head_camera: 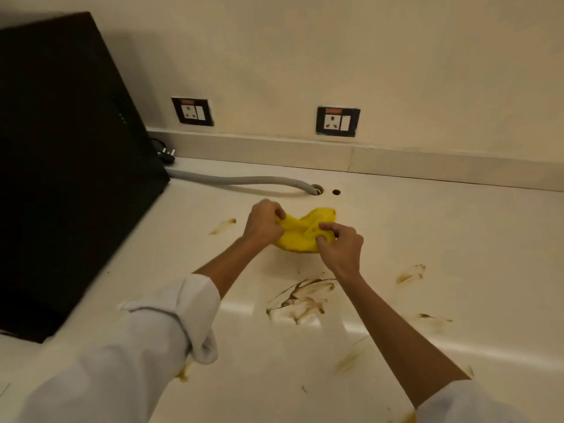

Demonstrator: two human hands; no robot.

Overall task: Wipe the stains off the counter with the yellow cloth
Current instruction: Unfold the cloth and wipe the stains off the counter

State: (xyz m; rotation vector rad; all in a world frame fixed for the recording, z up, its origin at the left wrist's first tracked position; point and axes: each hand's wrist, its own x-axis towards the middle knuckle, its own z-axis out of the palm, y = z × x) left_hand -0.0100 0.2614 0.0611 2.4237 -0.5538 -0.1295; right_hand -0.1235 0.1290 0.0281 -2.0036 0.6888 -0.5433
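The yellow cloth (300, 232) is bunched up near the middle of the cream counter (442, 227), held between both hands. My left hand (263, 222) pinches its left edge and my right hand (340, 247) pinches its right side. A large brown smear (300, 300) lies on the counter just in front of the cloth, between my forearms. Smaller brownish stains sit to the left (224, 225), to the right (410, 273), at the near right (433, 319) and close to the front (348, 360).
A black slanted appliance (70, 166) fills the left side. A grey hose (244, 181) runs along the back into a counter hole (317, 189), with a second hole (336, 192) beside it. Two wall sockets (192, 112) (337, 121) sit above the backsplash.
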